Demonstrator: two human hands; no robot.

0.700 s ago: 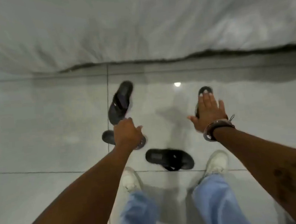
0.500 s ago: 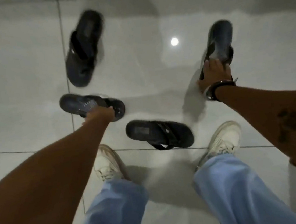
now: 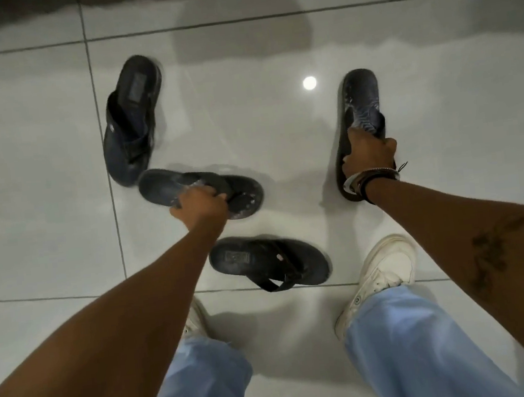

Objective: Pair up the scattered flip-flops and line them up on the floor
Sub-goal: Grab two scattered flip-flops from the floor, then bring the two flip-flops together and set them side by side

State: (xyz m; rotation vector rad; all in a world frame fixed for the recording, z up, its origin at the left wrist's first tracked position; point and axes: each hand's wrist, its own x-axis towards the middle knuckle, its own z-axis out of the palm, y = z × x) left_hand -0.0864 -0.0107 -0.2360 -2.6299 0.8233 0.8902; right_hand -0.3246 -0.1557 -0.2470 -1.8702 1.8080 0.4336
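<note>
Glossy grey floor tiles point(image 3: 43, 189) carry four dark flip-flops. Far-left flip-flop point(image 3: 131, 121) lies lengthwise, its near end just beside the crosswise flip-flop point(image 3: 241, 197). Left hand point(image 3: 198, 206) is clamped on that crosswise flip-flop at its strap. Nearest flip-flop point(image 3: 270, 262) lies crosswise, untouched, ahead of two white shoes point(image 3: 387, 269). Right hand point(image 3: 367, 155), grip closed around the strap, holds the right flip-flop point(image 3: 358, 97), which points away from the person.

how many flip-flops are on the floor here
4: upper-left flip-flop lying free; middle flip-flop gripped by the left hand; near flip-flop by the feet; right flip-flop gripped by the right hand. None seems hidden.
</note>
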